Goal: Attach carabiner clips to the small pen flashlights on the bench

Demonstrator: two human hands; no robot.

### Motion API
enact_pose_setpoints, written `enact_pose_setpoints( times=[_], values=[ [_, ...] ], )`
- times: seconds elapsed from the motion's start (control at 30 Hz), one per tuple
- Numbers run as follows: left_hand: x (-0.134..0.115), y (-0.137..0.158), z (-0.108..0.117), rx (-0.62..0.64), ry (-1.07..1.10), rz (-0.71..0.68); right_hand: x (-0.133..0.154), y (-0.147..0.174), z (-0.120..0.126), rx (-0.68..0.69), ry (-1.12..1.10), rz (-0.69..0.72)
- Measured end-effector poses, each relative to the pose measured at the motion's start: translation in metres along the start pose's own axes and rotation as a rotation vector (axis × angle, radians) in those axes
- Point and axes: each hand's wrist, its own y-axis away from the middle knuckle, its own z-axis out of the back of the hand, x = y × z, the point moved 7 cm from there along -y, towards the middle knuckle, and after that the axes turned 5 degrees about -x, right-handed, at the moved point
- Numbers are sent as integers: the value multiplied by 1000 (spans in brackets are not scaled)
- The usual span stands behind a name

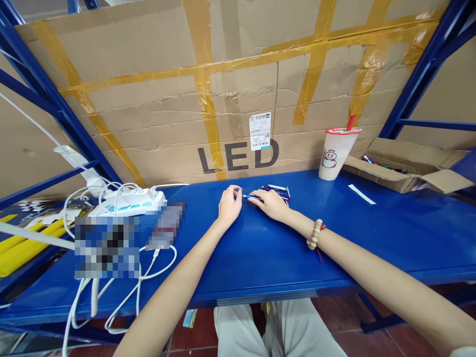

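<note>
My right hand point(271, 204), with a beaded bracelet point(315, 235) on its wrist, is closed on a slim blue pen point(250, 197). The pen's silvery end points left, towards my left hand point(229, 204). That hand rests on the blue shelf with its fingers curled together near the pen's end; whatever they hold, if anything, is hidden. Just behind my right hand lie several more pens point(278, 188), one silver and others dark purple, partly covered by the hand.
A white drink cup point(330, 157) with a red straw stands at the back right, beside an open cardboard box point(403, 173) of pens. A white strip point(361, 194) lies before them. Leftward are a power strip point(130, 204), a blurred phone point(167, 225) and tangled white cables point(138, 287). Taped cardboard point(156, 114) stands behind.
</note>
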Motion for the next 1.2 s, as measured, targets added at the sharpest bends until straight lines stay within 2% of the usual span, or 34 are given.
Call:
enact_pose_setpoints(
  times=[0.17, 0.27, 0.67, 1.2],
  values=[
    [23, -2, -1, -65, 231, 306, 1, 2, 5, -63, -53, -8],
    [30, -2, -3, -84, 354, 395, 0, 3, 3, -58, -56, -28],
    [28, 2, -8, -108, 621, 476, 0, 3, 6, -58, -62, -78],
    [30, 2, -12, -99, 668, 507, -1, 1, 7, -74, -51, -47]
  ],
)
